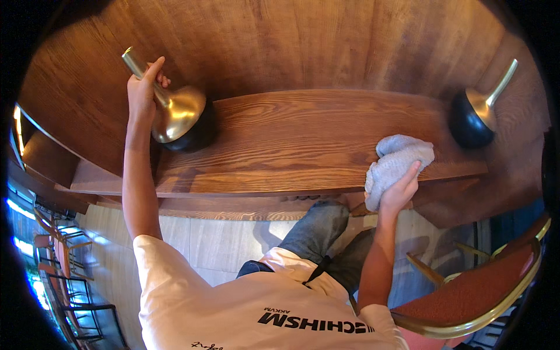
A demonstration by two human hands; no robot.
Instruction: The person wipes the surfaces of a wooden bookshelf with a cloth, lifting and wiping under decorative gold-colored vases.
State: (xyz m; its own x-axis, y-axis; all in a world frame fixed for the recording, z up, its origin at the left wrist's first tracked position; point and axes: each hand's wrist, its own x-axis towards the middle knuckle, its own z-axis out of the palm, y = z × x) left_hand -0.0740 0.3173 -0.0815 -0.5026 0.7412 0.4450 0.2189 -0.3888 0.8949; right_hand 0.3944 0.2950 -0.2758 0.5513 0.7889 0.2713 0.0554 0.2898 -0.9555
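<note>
My left hand [146,89] is closed around the gold-coloured metal neck of a vase-shaped object [181,113] with a rounded black base, which is tilted at the left end of a wooden shelf [280,144]. A folded light grey cloth [400,164] is gripped in my right hand [400,190], over the shelf's front edge towards the right. A similar black and gold object [474,116] with a thin neck stands at the shelf's right end, beyond the cloth; neither hand touches it.
Behind the shelf rises a wooden panel [306,43]. A red upholstered chair [472,293] with a shiny curved frame is close on my right. Several chairs [65,249] stand further off at the left, on the pale tiled floor [205,240].
</note>
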